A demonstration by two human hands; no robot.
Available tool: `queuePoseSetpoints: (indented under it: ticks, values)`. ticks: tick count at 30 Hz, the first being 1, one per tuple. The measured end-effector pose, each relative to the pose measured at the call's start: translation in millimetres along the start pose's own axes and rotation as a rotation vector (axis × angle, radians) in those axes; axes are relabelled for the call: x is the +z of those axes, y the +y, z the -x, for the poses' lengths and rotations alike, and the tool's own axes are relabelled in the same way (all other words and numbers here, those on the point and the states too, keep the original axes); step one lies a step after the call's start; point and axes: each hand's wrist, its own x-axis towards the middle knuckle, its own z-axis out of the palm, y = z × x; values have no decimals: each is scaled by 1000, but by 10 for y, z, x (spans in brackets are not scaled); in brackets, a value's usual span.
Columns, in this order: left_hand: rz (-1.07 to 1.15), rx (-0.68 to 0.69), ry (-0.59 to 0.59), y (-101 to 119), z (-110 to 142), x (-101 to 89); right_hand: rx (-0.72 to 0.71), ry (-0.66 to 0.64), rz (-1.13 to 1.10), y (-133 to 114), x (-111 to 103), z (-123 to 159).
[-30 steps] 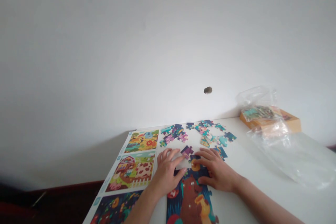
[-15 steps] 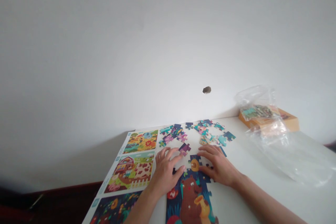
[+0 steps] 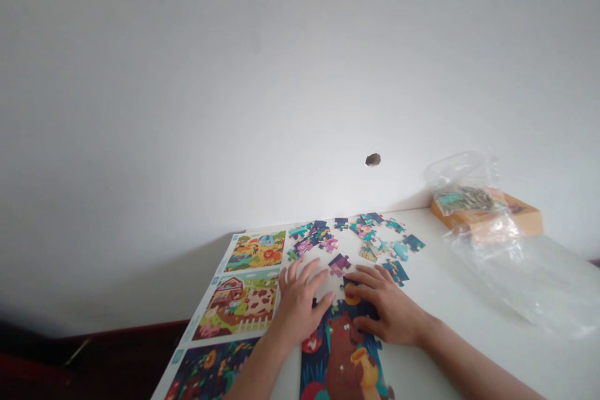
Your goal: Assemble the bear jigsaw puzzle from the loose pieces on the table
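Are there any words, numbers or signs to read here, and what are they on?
No text can be read for certain.
Picture sheet: the blue labels and faint marks down its left edge are too small and blurred.
Yellow-orange box: no readable words; the plastic bag covers part of it.
Bear puzzle and loose pieces: only pictures and colours show, no readable words.

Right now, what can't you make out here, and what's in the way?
All in the head view:
- Right side of the puzzle: partly under the right hand.
- Puzzle's near end: cut off by the bottom edge.
- Lowest picture on the printed sheet: covered by the left forearm and cut off by the bottom edge.
- Bag's contents: blurred behind crumpled, shiny plastic.
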Motion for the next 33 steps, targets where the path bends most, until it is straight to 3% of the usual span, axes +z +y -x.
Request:
queuePoseSetpoints:
  ticks: [2, 5, 10, 15, 19, 22, 27, 33]
  values:
    - [-92, -151, 88, -58, -22, 40, -8, 9, 8, -6, -5, 6]
    - [-144, -259, 91, -144, -43, 81, -21, 23, 20, -13, -7, 12]
    - [-131, -238, 30, -152, -60, 100, 27, 73, 101, 2, 54, -179]
    - [-134, -204, 32, -140, -84, 114, 138, 100, 197, 27, 160, -776]
    - [-124, -191, 27, -152, -80, 94, 120, -14, 154, 79, 230, -1135]
    - [-111, -196, 19, -140, -69, 70, 174, 11, 147, 133, 265, -1180]
    - [-95, -197, 10, -118, -62, 62, 268, 214, 272, 242, 229, -1125]
    - [-84, -190, -2, -127, -53, 80, 253, 199, 250, 375, 233, -1177]
